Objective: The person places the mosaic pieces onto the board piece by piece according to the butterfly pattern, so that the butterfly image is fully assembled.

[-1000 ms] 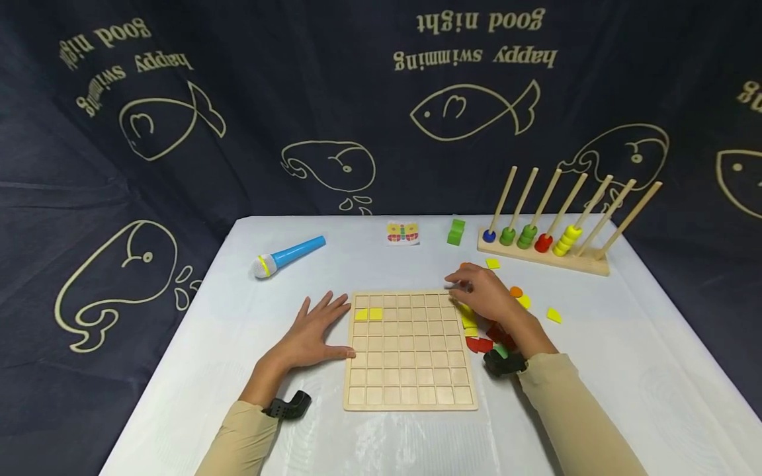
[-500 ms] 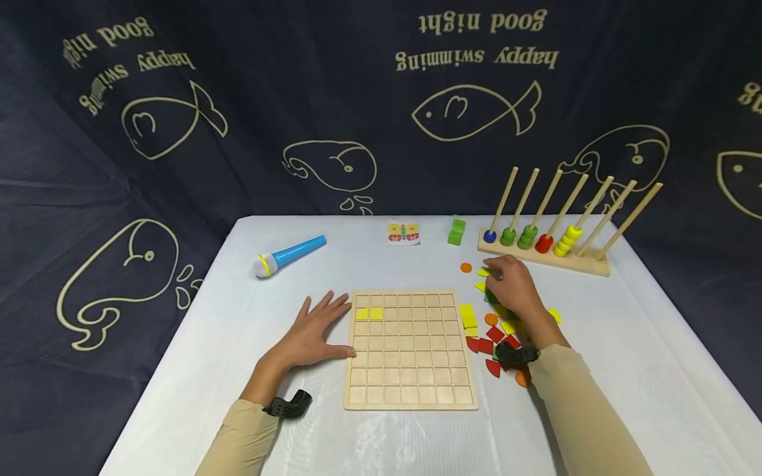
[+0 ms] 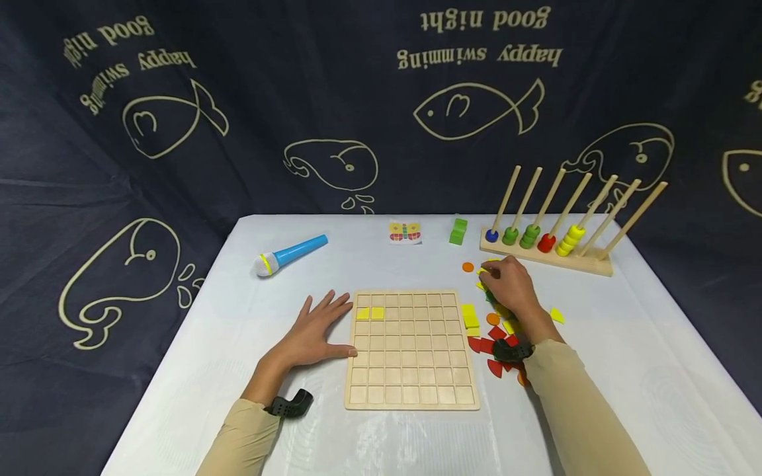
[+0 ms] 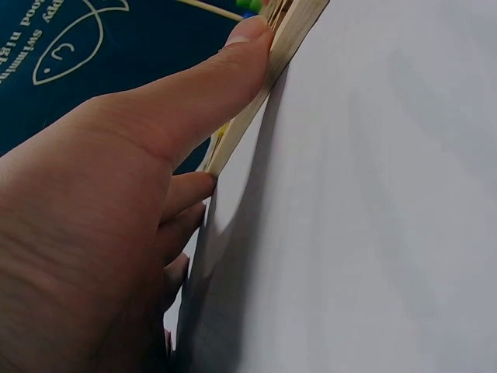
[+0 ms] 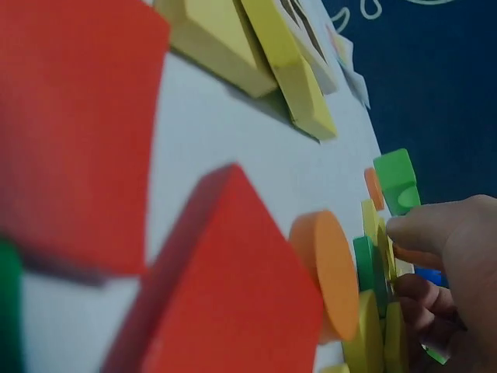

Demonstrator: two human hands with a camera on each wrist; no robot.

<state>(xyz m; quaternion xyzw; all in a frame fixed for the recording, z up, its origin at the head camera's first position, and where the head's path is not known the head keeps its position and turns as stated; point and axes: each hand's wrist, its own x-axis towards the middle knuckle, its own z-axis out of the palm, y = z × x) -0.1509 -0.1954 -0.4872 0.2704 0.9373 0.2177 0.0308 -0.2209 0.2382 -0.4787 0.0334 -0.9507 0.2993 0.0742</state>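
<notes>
A wooden grid board (image 3: 412, 360) lies flat on the table, with two yellow tiles (image 3: 378, 313) in its upper left cells. My left hand (image 3: 309, 336) rests with fingers spread at the board's left side, its thumb touching the edge; the left wrist view shows the thumb (image 4: 202, 97) against that edge. Beyond the board's right side, my right hand (image 3: 513, 287) pinches a yellow piece (image 5: 390, 252) between thumb and fingertips. Its exact shape is mostly hidden. Around that hand lie loose red pieces (image 3: 495, 368), yellow squares (image 3: 469, 314) and orange discs (image 3: 493, 318).
A peg abacus (image 3: 544, 256) with colored rings stands at the back right. Left of it are green blocks (image 3: 458, 231) and a butterfly picture card (image 3: 405, 232). A blue toy microphone (image 3: 292, 255) lies at the back left. Dark fabric (image 3: 357, 79) hangs behind the table.
From the board's upper right corner my right hand has moved right and slightly away, onto the scattered pieces, where it now pinches a yellow one. My left hand stays at the board's edge.
</notes>
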